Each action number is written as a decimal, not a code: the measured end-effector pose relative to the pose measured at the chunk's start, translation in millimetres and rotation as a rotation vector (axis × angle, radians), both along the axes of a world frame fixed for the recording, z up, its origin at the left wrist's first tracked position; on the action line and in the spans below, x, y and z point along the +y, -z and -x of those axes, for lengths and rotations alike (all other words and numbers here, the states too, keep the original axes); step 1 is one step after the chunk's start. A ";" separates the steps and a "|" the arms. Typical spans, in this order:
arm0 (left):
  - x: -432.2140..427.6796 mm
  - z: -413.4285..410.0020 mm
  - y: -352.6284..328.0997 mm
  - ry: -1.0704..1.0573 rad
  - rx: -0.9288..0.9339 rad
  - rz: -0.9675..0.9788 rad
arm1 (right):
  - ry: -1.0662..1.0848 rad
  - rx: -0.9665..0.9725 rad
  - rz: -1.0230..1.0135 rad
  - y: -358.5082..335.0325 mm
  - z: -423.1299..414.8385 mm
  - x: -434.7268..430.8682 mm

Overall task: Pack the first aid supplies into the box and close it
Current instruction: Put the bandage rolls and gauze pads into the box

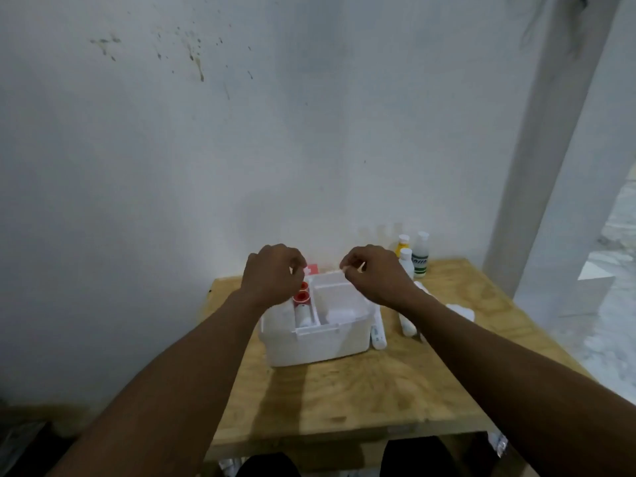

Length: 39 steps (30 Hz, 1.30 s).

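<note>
A white first aid box (309, 349) stands open on the wooden table (344, 394). Its inner tray holds red-capped items (303, 296) and a white tube (303, 316) on the left, and a white pad (340, 315) on the right. Behind the box a white lid with a red mark (312, 269) stands up. My left hand (272, 273) and my right hand (378, 273) hover over the box's back edge, each pinching a corner of that lid. The lid is mostly hidden behind my hands.
Three bottles stand at the table's back right: a yellow one (402, 244), a green-labelled one (420, 256) and a white one (406, 263). White tubes (407, 323) and a white wad (461, 311) lie right of the box. A wall is close behind, a white pillar (550, 149) at right.
</note>
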<state>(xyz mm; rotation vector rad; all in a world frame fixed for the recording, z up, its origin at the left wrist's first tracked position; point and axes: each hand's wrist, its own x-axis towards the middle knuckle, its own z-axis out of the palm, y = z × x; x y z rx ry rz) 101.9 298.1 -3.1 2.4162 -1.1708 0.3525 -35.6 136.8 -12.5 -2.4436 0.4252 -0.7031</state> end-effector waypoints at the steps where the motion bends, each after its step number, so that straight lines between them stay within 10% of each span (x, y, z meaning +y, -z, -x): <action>1: -12.0 5.9 -1.9 0.034 -0.001 0.016 | 0.035 -0.005 -0.022 -1.1 8.1 -11.7; 18: -215.6 109.3 52.6 0.431 -0.238 -0.529 | 0.466 0.527 -0.157 105.0 114.1 -168.5; 39: -256.2 117.4 82.7 0.317 -0.330 -0.525 | 0.371 0.234 -0.568 93.3 126.9 -184.5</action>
